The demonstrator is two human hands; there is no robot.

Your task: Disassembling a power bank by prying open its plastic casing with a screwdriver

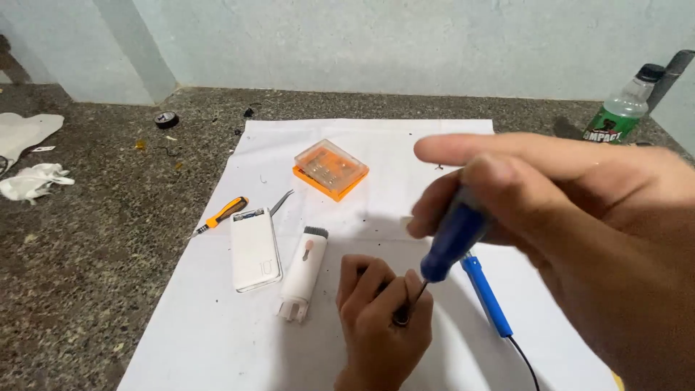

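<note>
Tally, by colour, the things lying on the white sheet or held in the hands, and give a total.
Orange: 2, the bit case and the small screwdriver
White: 2, the power bank and the cleaning pen
Blue: 2, the screwdriver in the right hand and the corded tool
Metal: 1, tweezers
Total: 7

We see even, soft light, brightest on the white sheet [376,318]. Our right hand [579,239], close to the lens, blurs and casts faint shadow; the rest stays fairly sharp.
</note>
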